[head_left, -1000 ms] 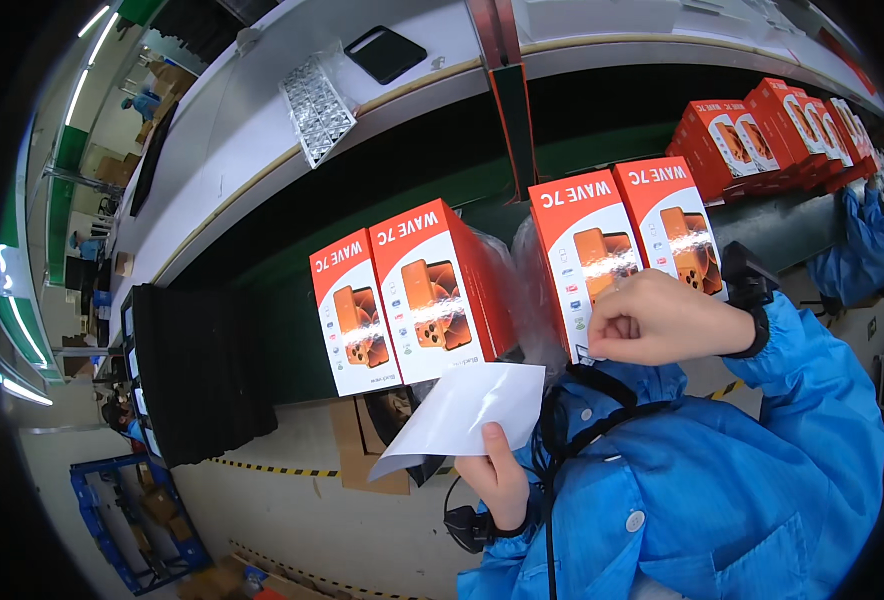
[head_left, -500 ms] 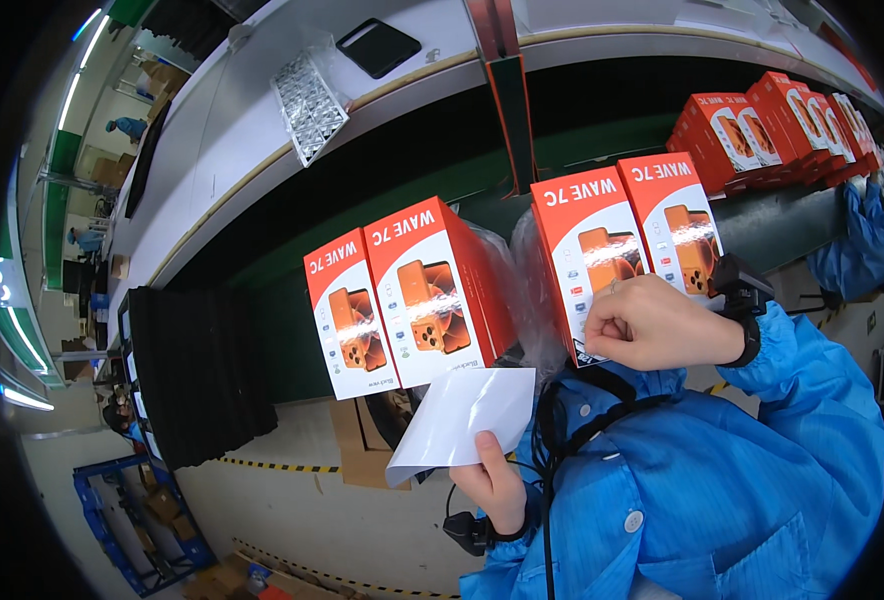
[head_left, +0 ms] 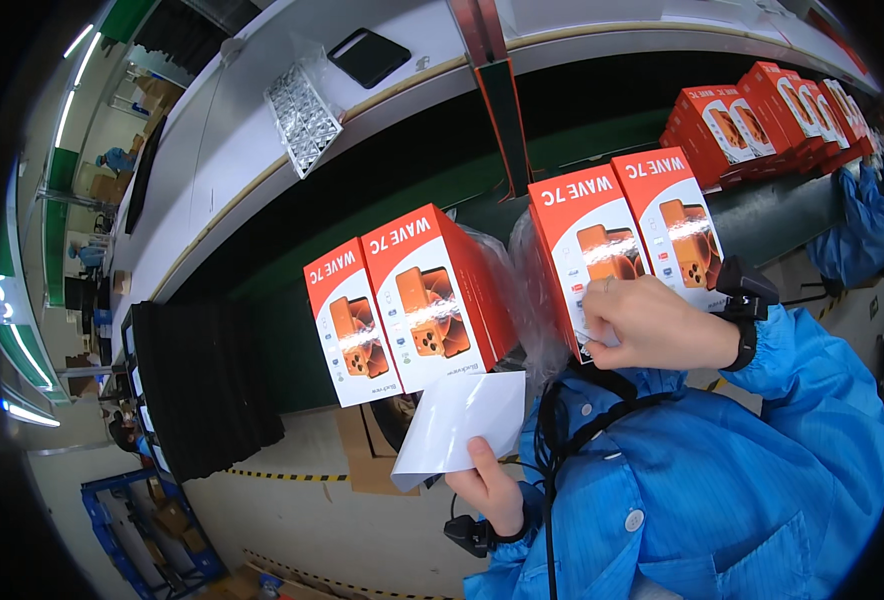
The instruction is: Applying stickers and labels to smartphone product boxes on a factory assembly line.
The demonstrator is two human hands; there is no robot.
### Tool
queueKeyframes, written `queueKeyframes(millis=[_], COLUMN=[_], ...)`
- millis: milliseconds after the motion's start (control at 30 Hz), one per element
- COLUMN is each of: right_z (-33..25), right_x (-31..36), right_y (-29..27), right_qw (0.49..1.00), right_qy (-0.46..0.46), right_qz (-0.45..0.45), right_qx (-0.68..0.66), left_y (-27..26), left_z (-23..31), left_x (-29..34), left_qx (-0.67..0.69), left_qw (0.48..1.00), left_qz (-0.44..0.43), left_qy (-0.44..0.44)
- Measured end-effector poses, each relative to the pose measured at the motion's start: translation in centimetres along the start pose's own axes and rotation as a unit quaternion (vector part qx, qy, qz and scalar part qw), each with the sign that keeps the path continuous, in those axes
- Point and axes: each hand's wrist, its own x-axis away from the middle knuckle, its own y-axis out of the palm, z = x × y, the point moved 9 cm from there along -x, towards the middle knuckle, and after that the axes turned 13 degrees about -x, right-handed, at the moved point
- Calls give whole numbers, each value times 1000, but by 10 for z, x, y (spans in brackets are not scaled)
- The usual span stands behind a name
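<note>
My left hand [head_left: 492, 490] grips the lower edge of a glossy white sheet [head_left: 462, 420], thumb on top. The sheet curls and stands in front of a pair of red-and-white phone boxes [head_left: 427, 310]. My right hand [head_left: 647, 322] is closed, its fingers curled down against the lower front of the nearer box of another pair [head_left: 587, 225]. Whatever its fingertips may pinch is hidden; a small dark patterned patch shows beside them at the box's lower corner. An orange phone is pictured on each box front.
Crumpled clear plastic [head_left: 530, 290] lies between the two pairs. More phone boxes [head_left: 727, 130] stand in rows at the far right, near a person's blue sleeve [head_left: 862, 215]. A shelf [head_left: 212, 150] above holds a clear tray [head_left: 304, 118] and a black phone-shaped item [head_left: 369, 57]. A post [head_left: 502, 120] rises behind.
The view has shifted slightly. My right hand's fingers have shifted a little at the box's lower front. My left hand still holds the sheet, which sits slightly lower against the boxes.
</note>
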Motion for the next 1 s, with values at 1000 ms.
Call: queueKeyframes(millis=[1000], right_z=[9], right_x=[33], right_y=[7], right_qw=[975], right_qy=[36], right_qz=[216], right_qx=[-24], left_y=[-23], left_z=[-574], left_x=[-120], left_qx=[-615], left_qw=[734], left_qz=[-267], left_qy=[-109])
